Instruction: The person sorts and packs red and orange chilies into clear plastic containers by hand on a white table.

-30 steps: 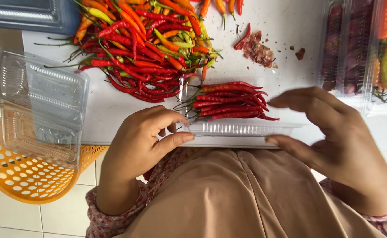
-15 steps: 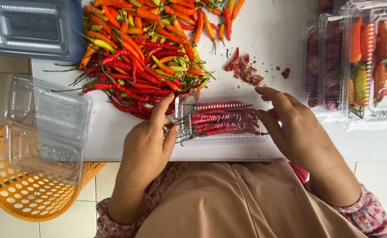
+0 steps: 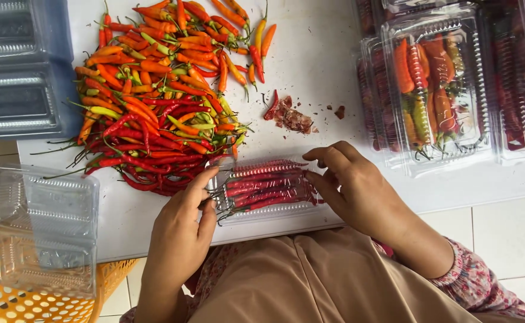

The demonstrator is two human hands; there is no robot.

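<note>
Both hands' grip, left (image 3: 182,224) and right (image 3: 358,188), clenched on chilli-filled clear box (image 3: 265,190)

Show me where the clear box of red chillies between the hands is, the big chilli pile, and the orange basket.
clear box of red chillies (image 3: 265,188), head view, middle of its closed lid.
big chilli pile (image 3: 161,96), head view, centre of the heap.
orange basket (image 3: 11,305), head view, its perforated bottom.
</note>
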